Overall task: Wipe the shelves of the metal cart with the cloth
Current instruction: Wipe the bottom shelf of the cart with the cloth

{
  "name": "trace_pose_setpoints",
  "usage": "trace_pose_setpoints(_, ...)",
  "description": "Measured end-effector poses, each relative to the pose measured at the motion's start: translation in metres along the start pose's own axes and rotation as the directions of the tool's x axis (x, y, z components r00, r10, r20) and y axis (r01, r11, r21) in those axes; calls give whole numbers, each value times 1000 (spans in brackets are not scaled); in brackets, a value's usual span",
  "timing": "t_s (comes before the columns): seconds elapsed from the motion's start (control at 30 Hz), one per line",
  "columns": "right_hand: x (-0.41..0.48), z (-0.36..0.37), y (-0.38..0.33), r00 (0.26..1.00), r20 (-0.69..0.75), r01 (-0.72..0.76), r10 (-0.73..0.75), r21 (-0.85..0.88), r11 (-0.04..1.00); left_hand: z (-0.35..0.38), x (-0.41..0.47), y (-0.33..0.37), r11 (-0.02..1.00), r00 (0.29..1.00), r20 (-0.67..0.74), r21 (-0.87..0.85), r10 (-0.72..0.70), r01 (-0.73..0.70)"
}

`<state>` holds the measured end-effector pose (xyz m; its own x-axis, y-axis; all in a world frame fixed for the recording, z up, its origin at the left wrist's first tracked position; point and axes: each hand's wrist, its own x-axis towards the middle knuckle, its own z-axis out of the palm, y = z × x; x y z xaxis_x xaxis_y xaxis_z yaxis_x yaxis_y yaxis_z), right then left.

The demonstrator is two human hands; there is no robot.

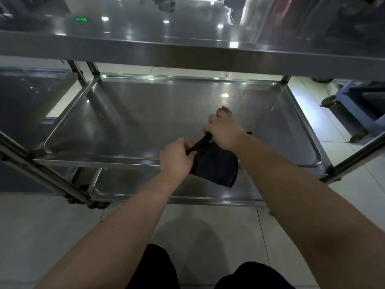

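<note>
cloth [214, 163]: dark and bunched, held up between both hands at the near edge of the middle shelf. its top edge is rolled into a tight band running from one hand to the other, and the rest hangs below in a loose fold.
cloth against shelf: in this view it overlaps the front rim. whether it touches the metal cannot be told.
left hand [176, 157]: fingers curled round the lower left end of the rolled band, thumb on top.
right hand [226, 132]: gripping the upper right end of the band, knuckles up. it is farther in over the shelf than the left hand.
cart [41, 174]: shiny metal with round corner posts and three tray-like shelves, one above another.
top shelf [187, 53]: crosses the upper part of the view and mirrors ceiling lights.
middle shelf [145, 117]: shallow tray with a raised rim, directly under the hands.
bottom shelf [135, 184]: lowest, seen below the middle one and close to the floor.
floor [62, 226]: pale glossy tiles.
second cart [31, 97]: just beside the first, on the left.
blue frame [354, 113]: on the right, standing on the floor with a wheel [328, 101].
trousers [156, 268]: dark, at the bottom edge of the view.
</note>
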<state>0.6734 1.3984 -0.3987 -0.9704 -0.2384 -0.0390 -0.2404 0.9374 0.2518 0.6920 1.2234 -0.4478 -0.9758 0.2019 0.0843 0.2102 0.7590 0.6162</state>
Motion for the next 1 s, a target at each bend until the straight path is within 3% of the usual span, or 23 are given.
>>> trace_pose_setpoints(0.07,-19,-7,17,997,-64,-36,43,108,994,-3,5,7,981,995,64,-183,77,-64)
trace_pose_setpoints(0.13,-48,-11,32,977,-175,-65,118,282,957,-8,8,19,949,979,49,-262,197,-177)
trace_pose_setpoints(0.2,-84,-11,38,930,-289,-94,226,408,908,-11,10,33,916,939,-8,-216,343,-337)
trace_pose_setpoints(0.3,-135,-4,35,803,-466,-130,372,472,872,-13,-1,57,823,823,-106,-52,558,-565)
trace_pose_setpoints(0.47,-207,35,16,658,-539,-191,526,557,809,11,-41,73,685,688,-117,-71,717,-725)
trace_pose_setpoints(0.63,-261,105,-11,642,-533,-230,551,552,802,71,-77,48,548,543,78,-85,836,-832)
trace_pose_setpoints(0.77,-280,153,-27,621,-587,-244,520,485,840,114,-92,24,451,447,65,-118,892,-885)
trace_pose_setpoints(0.9,-295,196,-33,637,-552,-258,538,504,824,156,-101,5,442,442,32,-134,897,-887)
trace_pose_setpoints(1.0,-294,235,-36,703,-423,-307,571,543,781,195,-99,-14,509,486,166,-142,858,-849)
